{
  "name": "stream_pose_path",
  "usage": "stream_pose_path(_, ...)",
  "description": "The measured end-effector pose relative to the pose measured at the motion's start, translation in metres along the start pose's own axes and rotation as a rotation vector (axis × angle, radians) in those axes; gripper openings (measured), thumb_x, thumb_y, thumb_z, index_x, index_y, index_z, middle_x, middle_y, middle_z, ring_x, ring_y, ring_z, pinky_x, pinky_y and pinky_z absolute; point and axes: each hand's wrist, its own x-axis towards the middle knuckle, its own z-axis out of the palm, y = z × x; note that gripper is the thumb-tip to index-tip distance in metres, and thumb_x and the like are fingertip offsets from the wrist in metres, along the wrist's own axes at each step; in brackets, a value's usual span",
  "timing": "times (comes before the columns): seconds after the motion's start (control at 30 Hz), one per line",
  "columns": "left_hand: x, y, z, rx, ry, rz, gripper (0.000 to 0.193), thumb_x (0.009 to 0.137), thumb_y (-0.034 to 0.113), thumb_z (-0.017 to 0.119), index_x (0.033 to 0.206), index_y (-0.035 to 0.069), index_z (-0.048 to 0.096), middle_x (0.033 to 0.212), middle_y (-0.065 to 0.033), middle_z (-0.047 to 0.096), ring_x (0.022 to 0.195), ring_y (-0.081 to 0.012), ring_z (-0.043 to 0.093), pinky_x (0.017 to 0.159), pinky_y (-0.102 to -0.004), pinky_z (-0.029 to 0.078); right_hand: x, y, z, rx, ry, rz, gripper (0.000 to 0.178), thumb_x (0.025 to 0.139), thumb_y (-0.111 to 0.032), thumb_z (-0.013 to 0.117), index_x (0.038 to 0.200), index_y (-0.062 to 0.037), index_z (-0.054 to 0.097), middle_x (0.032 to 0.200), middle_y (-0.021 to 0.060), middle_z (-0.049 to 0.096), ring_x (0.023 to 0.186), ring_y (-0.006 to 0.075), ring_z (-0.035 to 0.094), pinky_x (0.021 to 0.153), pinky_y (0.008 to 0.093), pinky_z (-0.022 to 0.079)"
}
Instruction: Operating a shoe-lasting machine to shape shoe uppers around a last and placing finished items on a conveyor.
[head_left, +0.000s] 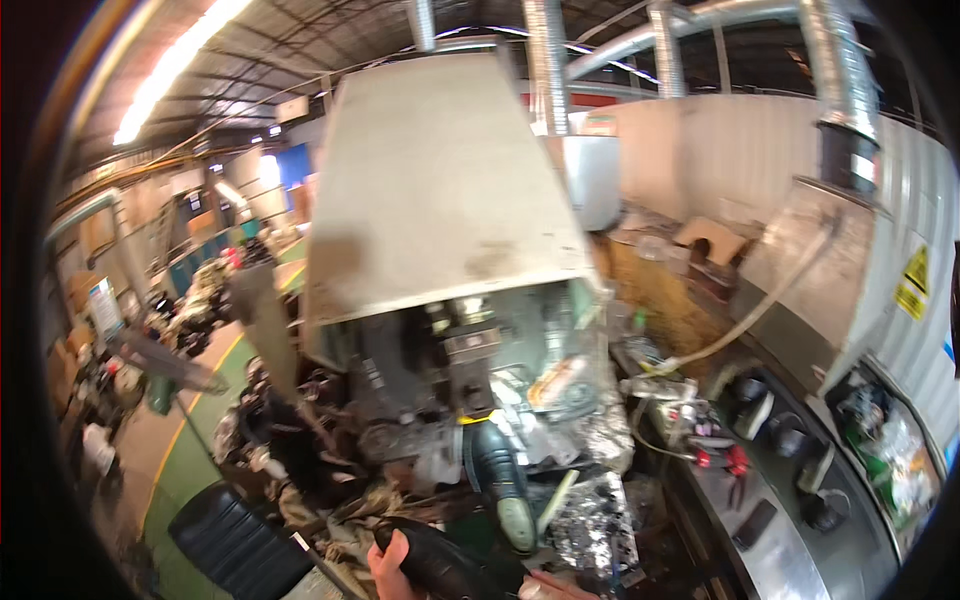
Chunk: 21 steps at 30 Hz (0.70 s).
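At the lower edge my left hand point(390, 567) is closed on a black shoe point(450, 560), its thumb on the near-left end. My right hand point(555, 586) is at the shoe's right end, partly cut off by the picture's edge; its fingers do not show well enough to tell its grip. Just beyond them, a dark shoe with a grey-green end point(500, 485) lies lengthwise at the front of a machine. That machine has a large cream hood point(450, 190) above its metal parts. Crumpled silver foil point(595, 525) covers the surface to the right of this shoe.
On the right, a metal-edged bench point(775, 565) carries red-handled tools point(735, 460), a dark flat block point(755, 524) and several shoes point(752, 405). Beyond it stands a bin with plastic waste point(890, 450). A black padded seat point(238, 540) is at lower left, near heaped cloth point(350, 530).
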Motion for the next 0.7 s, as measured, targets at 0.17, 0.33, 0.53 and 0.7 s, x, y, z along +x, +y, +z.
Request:
stream_pose_path(0.17,-0.04,-0.045,0.087,-0.128,-0.376,-0.209,0.048,0.094,0.025,0.07,0.127,-0.007,0.059,0.112,-0.014,0.07,0.09,-0.027,0.069,0.083,-0.0404,0.056,-0.048,-0.015,-0.052,-0.153,0.245,0.041,0.08,0.081,-0.024,0.083,0.146,0.0031,0.046,0.149,0.0222,0.048,0.139,0.0433,0.043,0.114,0.0494,0.037)
stream_pose_path(0.33,-0.074,-0.155,0.158,-0.018,-0.577,-0.493,0.044,0.088,0.046,0.07,0.113,0.01,0.065,0.103,-0.0057,0.068,0.094,-0.0245,0.066,0.085,-0.0425,0.053,-0.133,-0.014,-0.097,-0.27,0.446,0.152,0.063,0.091,-0.021,0.07,0.146,-0.0015,0.046,0.148,0.022,0.048,0.137,0.0414,0.045,0.111,0.0508,0.04)
stream_pose_path(0.53,-0.166,-0.378,0.216,0.413,-0.692,-0.896,0.054,0.089,0.04,0.072,0.122,-0.001,0.061,0.116,-0.0159,0.066,0.105,-0.0308,0.066,0.091,-0.046,0.056,-0.304,0.01,-0.137,0.099,1.046,0.76,0.068,0.082,-0.017,0.082,0.141,0.0016,0.053,0.13,0.013,0.065,0.12,0.0208,0.061,0.104,0.033,0.046)
stream_pose_path(0.7,-0.294,-0.453,0.229,0.809,-1.182,-0.972,0.047,0.097,0.028,0.067,0.127,-0.007,0.056,0.115,-0.0194,0.067,0.101,-0.0301,0.07,0.091,-0.0403,0.058,-0.534,0.022,-0.165,0.655,2.049,0.865,0.051,0.079,-0.005,0.077,0.127,-0.0009,0.062,0.113,0.01,0.068,0.101,0.021,0.065,0.089,0.0361,0.053)
